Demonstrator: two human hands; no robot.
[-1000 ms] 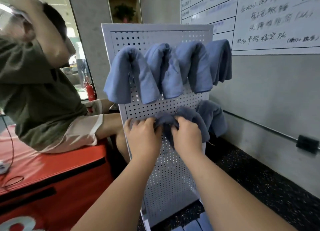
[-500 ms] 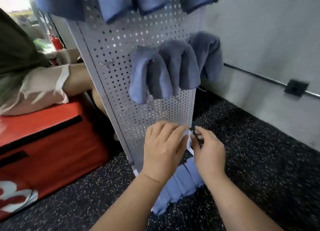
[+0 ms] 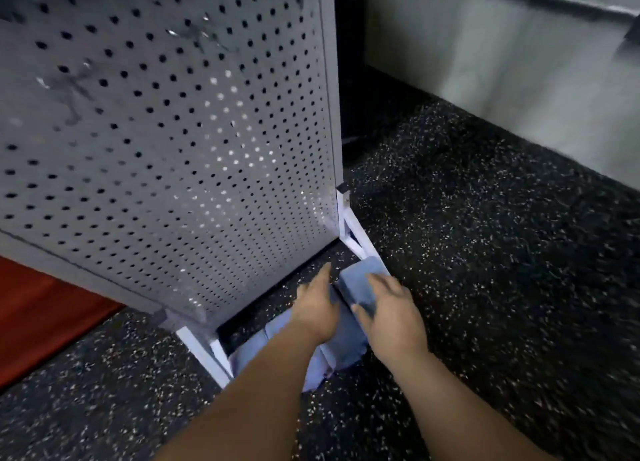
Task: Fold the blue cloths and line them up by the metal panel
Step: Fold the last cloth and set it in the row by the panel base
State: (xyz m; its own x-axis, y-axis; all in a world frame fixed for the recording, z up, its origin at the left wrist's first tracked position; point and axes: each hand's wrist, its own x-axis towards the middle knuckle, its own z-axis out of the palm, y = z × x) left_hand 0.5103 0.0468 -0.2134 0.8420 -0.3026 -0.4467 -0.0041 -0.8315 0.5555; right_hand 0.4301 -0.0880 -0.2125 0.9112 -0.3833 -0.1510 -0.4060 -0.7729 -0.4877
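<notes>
A perforated grey metal panel (image 3: 166,142) stands on white feet on the speckled floor. At its foot lies a row of folded blue cloths (image 3: 346,343), partly hidden under my arms. The far folded cloth (image 3: 360,280) lies beside the right white foot. My left hand (image 3: 317,308) rests flat on the row with its fingers straight and pointing at the panel. My right hand (image 3: 388,311) lies on the far cloth, fingers spread and loosely bent over its near edge. The frame is blurred by motion.
The panel's white feet (image 3: 204,353) frame the cloth row left and right. A red box (image 3: 45,315) sits at the left behind the panel. A grey wall (image 3: 502,80) runs along the right, with dark speckled floor (image 3: 485,270) between it and the panel.
My view dropped from the hanging cloths to the panel's base. Both hands came down from the cloth on the panel to the folded cloths on the floor.
</notes>
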